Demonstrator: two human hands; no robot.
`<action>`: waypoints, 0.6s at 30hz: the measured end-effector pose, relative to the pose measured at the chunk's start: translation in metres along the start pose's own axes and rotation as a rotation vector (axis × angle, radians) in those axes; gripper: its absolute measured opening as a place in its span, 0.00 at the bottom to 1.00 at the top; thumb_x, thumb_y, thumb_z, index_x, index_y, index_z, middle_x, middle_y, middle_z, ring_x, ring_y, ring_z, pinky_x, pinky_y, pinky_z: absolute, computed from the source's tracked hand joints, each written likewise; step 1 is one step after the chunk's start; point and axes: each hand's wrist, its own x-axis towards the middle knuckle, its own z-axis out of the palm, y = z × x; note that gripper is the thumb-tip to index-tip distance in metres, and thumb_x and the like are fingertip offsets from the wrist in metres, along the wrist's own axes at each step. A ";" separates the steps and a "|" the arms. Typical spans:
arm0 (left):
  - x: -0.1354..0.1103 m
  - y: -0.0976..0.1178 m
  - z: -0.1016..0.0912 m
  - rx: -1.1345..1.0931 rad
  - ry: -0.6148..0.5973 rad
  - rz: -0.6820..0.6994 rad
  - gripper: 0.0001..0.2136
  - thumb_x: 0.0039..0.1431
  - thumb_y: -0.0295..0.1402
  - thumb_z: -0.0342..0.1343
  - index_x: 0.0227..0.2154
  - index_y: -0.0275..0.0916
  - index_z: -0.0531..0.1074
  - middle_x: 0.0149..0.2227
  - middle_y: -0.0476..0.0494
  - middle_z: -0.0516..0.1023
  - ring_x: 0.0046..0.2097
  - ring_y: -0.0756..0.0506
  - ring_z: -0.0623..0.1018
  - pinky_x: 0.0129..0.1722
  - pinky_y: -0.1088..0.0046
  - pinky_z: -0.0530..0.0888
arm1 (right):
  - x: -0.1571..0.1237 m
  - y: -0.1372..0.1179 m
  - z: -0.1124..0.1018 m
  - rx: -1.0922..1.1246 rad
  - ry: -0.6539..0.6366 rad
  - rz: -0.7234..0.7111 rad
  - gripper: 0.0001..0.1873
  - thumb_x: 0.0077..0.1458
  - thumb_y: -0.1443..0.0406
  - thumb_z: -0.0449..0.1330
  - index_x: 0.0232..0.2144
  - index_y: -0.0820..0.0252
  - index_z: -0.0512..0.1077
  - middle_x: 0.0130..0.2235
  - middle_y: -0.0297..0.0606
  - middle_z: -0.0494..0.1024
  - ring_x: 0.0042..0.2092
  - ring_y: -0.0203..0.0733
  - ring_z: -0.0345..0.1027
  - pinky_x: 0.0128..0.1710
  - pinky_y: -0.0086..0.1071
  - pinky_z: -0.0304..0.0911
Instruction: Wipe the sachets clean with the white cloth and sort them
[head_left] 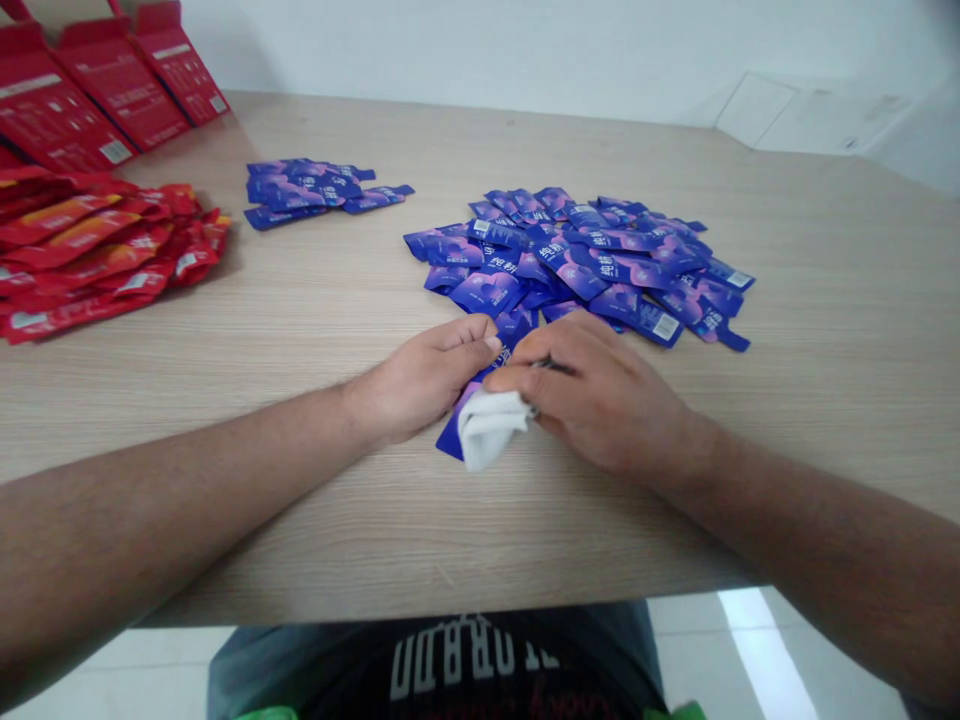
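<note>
In front of me a blue and purple sachet (450, 440) lies slanted on the table. My left hand (439, 375) grips its upper part between thumb and curled fingers. My right hand (600, 390) is closed on a folded white cloth (491, 430), which covers much of the sachet's lower part. Something dark and thin also shows between the right fingers; I cannot make out what it is. Just beyond both hands spreads a large pile of similar blue sachets (570, 260).
A smaller group of blue sachets (307, 188) lies farther back, left of the large pile. Stacked red packets (112, 245) are at the far left, with red boxes (120, 90) standing behind them. A white wall (480, 50) borders the back of the wooden table (300, 530).
</note>
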 end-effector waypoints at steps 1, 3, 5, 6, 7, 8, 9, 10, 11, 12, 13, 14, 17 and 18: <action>0.000 0.000 0.000 -0.013 0.001 -0.008 0.11 0.61 0.37 0.58 0.29 0.40 0.63 0.25 0.53 0.64 0.25 0.53 0.63 0.24 0.76 0.60 | 0.000 0.001 0.000 -0.009 0.020 0.032 0.14 0.70 0.67 0.54 0.50 0.56 0.78 0.47 0.43 0.78 0.47 0.48 0.67 0.49 0.44 0.63; 0.001 -0.001 -0.002 -0.016 -0.003 -0.010 0.11 0.62 0.37 0.58 0.29 0.40 0.63 0.25 0.53 0.65 0.25 0.53 0.64 0.24 0.76 0.60 | -0.001 0.000 0.001 -0.003 0.024 0.024 0.14 0.70 0.67 0.54 0.50 0.54 0.78 0.46 0.42 0.78 0.47 0.48 0.67 0.49 0.44 0.63; 0.001 -0.002 -0.002 0.006 -0.013 0.002 0.10 0.63 0.37 0.57 0.30 0.39 0.64 0.26 0.52 0.66 0.26 0.53 0.65 0.25 0.76 0.62 | 0.000 -0.003 0.001 0.023 -0.022 -0.044 0.15 0.70 0.67 0.54 0.50 0.52 0.78 0.47 0.40 0.78 0.47 0.47 0.66 0.49 0.43 0.63; 0.001 -0.002 -0.003 0.013 -0.018 0.008 0.10 0.63 0.37 0.57 0.30 0.39 0.64 0.26 0.52 0.66 0.26 0.53 0.65 0.25 0.76 0.62 | 0.000 -0.003 0.001 0.032 -0.043 -0.068 0.15 0.70 0.67 0.53 0.50 0.51 0.78 0.47 0.39 0.78 0.47 0.47 0.66 0.50 0.43 0.63; 0.001 -0.002 -0.003 0.012 -0.021 0.010 0.11 0.64 0.37 0.57 0.30 0.39 0.64 0.26 0.52 0.66 0.26 0.53 0.65 0.25 0.76 0.62 | 0.000 -0.003 0.001 0.031 -0.050 -0.069 0.15 0.71 0.67 0.53 0.51 0.51 0.78 0.47 0.39 0.78 0.47 0.47 0.66 0.49 0.42 0.63; 0.001 -0.002 -0.003 0.002 -0.020 0.008 0.11 0.64 0.37 0.57 0.29 0.39 0.64 0.26 0.53 0.66 0.26 0.53 0.64 0.25 0.76 0.61 | 0.000 -0.002 0.001 0.023 -0.040 -0.048 0.15 0.71 0.66 0.53 0.50 0.53 0.78 0.47 0.40 0.78 0.47 0.47 0.66 0.49 0.43 0.63; 0.001 -0.002 -0.003 -0.017 -0.016 0.002 0.11 0.64 0.36 0.57 0.29 0.39 0.63 0.25 0.53 0.65 0.25 0.53 0.63 0.24 0.76 0.60 | 0.000 0.000 0.001 0.011 -0.016 -0.011 0.15 0.71 0.66 0.53 0.50 0.54 0.78 0.46 0.42 0.78 0.47 0.47 0.67 0.49 0.43 0.63; 0.001 -0.002 -0.002 -0.037 -0.010 -0.007 0.11 0.64 0.36 0.57 0.29 0.39 0.63 0.25 0.54 0.64 0.25 0.53 0.63 0.24 0.77 0.59 | 0.000 0.001 0.001 0.001 0.013 0.024 0.15 0.71 0.66 0.53 0.50 0.56 0.79 0.46 0.43 0.78 0.47 0.47 0.67 0.49 0.43 0.63; 0.001 -0.001 -0.002 -0.052 -0.005 -0.017 0.10 0.63 0.36 0.57 0.30 0.40 0.62 0.24 0.54 0.64 0.24 0.53 0.62 0.24 0.77 0.59 | 0.000 0.002 0.001 -0.003 0.035 0.044 0.15 0.71 0.66 0.53 0.49 0.57 0.79 0.46 0.44 0.78 0.47 0.47 0.67 0.49 0.43 0.63; 0.001 -0.001 -0.001 -0.057 0.000 -0.024 0.10 0.63 0.35 0.57 0.30 0.40 0.62 0.24 0.54 0.64 0.24 0.53 0.63 0.24 0.77 0.59 | 0.000 0.001 0.002 0.001 0.045 0.040 0.14 0.70 0.66 0.53 0.48 0.57 0.79 0.45 0.44 0.78 0.46 0.47 0.67 0.49 0.43 0.63; 0.000 0.000 -0.001 -0.051 0.001 -0.029 0.10 0.64 0.35 0.57 0.30 0.39 0.63 0.25 0.54 0.64 0.25 0.53 0.63 0.24 0.77 0.59 | 0.000 0.000 0.002 0.011 0.038 0.012 0.14 0.70 0.66 0.53 0.48 0.57 0.79 0.45 0.43 0.78 0.46 0.47 0.67 0.49 0.43 0.63; 0.000 0.000 0.000 -0.039 -0.001 -0.028 0.10 0.64 0.35 0.57 0.30 0.39 0.63 0.25 0.53 0.65 0.25 0.53 0.64 0.25 0.77 0.60 | 0.000 -0.001 0.002 0.025 0.018 -0.030 0.14 0.70 0.67 0.54 0.48 0.55 0.79 0.45 0.41 0.78 0.46 0.46 0.66 0.49 0.43 0.63; -0.001 0.001 -0.001 -0.012 -0.005 -0.023 0.10 0.64 0.36 0.57 0.29 0.39 0.64 0.26 0.53 0.66 0.26 0.53 0.64 0.25 0.77 0.61 | 0.000 -0.003 0.003 0.034 -0.031 -0.092 0.14 0.71 0.66 0.54 0.50 0.53 0.78 0.46 0.40 0.78 0.47 0.47 0.67 0.49 0.42 0.63; -0.001 0.000 -0.001 -0.020 -0.005 -0.025 0.10 0.63 0.36 0.57 0.29 0.39 0.64 0.25 0.53 0.66 0.26 0.53 0.64 0.25 0.77 0.60 | 0.000 -0.002 0.003 0.020 -0.018 -0.065 0.14 0.71 0.66 0.54 0.50 0.54 0.78 0.46 0.41 0.78 0.47 0.47 0.67 0.49 0.42 0.63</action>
